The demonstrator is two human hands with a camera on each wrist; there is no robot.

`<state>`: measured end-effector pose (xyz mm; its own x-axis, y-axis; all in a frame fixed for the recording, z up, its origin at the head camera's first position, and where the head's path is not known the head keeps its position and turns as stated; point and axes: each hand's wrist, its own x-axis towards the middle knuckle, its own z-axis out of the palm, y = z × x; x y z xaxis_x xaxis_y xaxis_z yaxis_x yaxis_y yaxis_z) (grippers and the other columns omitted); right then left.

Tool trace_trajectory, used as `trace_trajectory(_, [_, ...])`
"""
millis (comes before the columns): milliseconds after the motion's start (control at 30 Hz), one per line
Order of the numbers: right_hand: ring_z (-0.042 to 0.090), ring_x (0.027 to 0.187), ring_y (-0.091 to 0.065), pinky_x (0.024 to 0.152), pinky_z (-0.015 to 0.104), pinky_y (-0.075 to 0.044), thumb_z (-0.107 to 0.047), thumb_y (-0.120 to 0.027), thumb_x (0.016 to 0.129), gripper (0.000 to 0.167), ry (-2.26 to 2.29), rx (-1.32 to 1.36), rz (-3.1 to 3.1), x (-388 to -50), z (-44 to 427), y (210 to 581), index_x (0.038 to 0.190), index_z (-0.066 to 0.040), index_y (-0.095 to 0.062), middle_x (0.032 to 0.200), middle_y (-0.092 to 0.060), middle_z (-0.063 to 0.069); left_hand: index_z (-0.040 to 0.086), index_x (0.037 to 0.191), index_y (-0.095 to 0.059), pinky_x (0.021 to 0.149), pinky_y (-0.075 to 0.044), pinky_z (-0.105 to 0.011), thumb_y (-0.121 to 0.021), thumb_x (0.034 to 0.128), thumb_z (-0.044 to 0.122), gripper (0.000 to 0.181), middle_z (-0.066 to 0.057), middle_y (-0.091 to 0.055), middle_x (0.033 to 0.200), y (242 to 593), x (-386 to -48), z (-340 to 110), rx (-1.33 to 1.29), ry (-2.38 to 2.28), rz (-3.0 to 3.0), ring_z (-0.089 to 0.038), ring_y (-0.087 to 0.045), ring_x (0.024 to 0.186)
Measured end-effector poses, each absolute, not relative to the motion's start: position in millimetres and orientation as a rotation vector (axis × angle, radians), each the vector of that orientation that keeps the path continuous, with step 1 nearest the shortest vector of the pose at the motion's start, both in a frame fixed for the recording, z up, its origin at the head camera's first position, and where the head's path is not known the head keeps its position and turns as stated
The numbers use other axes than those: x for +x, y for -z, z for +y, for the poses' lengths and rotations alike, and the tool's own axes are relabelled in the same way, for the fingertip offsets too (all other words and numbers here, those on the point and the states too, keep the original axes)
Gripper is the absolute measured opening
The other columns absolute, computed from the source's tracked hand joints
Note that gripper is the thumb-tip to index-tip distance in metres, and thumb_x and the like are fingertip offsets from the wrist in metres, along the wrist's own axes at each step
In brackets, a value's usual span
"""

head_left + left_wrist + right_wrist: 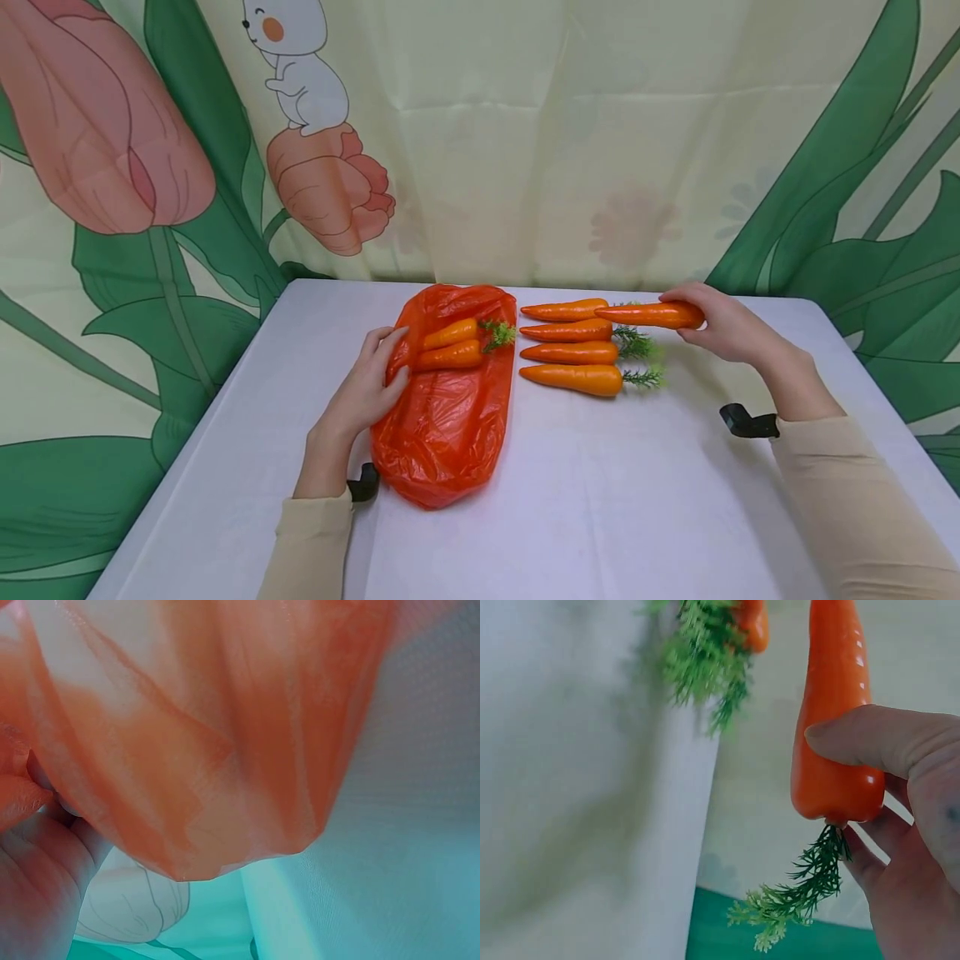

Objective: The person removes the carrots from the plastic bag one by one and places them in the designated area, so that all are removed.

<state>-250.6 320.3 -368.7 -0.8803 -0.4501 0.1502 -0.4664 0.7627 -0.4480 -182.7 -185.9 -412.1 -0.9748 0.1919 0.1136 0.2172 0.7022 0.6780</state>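
My right hand (731, 327) grips an orange carrot (651, 314) by its thick end, tip pointing left, above the right ends of several carrots (573, 377) laid in a column. In the right wrist view the thumb presses that carrot (836, 742) and its green leaves (810, 877) hang below. A red plastic bag (442, 433) lies left of the column, with two carrots (450, 356) at its upper part, leaves to the right. My left hand (365, 387) holds the bag's left edge, fingers curled over it; the left wrist view shows bag film (225, 750) beside the palm.
Everything lies on a white-covered table (600, 500). Behind it hangs a curtain (480, 167) printed with tulips, leaves and a white animal. A black wrist piece (748, 422) sits at my right wrist and another (364, 483) at my left.
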Motion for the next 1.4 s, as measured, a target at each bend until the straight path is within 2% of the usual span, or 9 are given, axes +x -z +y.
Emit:
trace_trajectory(300, [0.041, 0.101, -0.051, 0.087, 0.057, -0.044, 0.01, -0.069, 0.086, 0.045, -0.78, 0.642, -2.991, -262.2, 351.5, 383.5, 0.129, 0.008, -0.055, 0.119, -0.055, 0.026, 0.012, 0.155, -0.037, 0.105, -0.044, -0.052, -0.061, 0.0984, 0.009, 0.062, -0.01, -0.029, 0.152, 412.2, -183.2, -186.2, -0.348, 1.156, -2.861, -0.034, -0.045, 0.131])
trace_trajectory(867, [0.052, 0.116, -0.041, 0.105, 0.07, -0.028, 0.008, -0.063, 0.089, 0.047, -0.817, 0.454, -3.15, -271.1, 373.2, 408.0, 0.134, 0.009, -0.05, 0.133, -0.045, 0.034, 0.012, 0.155, -0.037, 0.106, -0.042, -0.052, -0.06, 0.0988, 0.01, 0.061, -0.01, -0.029, 0.152, 413.7, -183.5, -187.9, -0.363, 1.139, -2.862, -0.033, -0.045, 0.131])
trace_trajectory(1200, [0.053, 0.119, -0.041, 0.106, 0.07, -0.028, 0.01, -0.064, 0.087, 0.047, -0.76, 0.437, -3.18, -269.8, 375.9, 418.9, 0.132, 0.014, -0.051, 0.131, -0.047, 0.035, 0.011, 0.155, -0.036, 0.107, -0.042, -0.053, -0.06, 0.0987, 0.01, 0.061, -0.01, -0.029, 0.151, 414.4, -183.0, -186.7, -0.364, 1.14, -2.862, -0.033, -0.046, 0.131])
trace_trajectory(1400, [0.055, 0.125, -0.034, 0.106, 0.072, -0.027, 0.003, -0.07, 0.087, 0.051, -0.699, 0.43, -3.14, -265.6, 374.4, 419.9, 0.133, 0.011, -0.051, 0.138, -0.041, 0.036, 0.011, 0.155, -0.037, 0.106, -0.042, -0.053, -0.06, 0.0985, 0.009, 0.061, -0.01, -0.03, 0.151, 413.6, -182.8, -186.9, -0.361, 1.139, -2.865, -0.033, -0.045, 0.131])
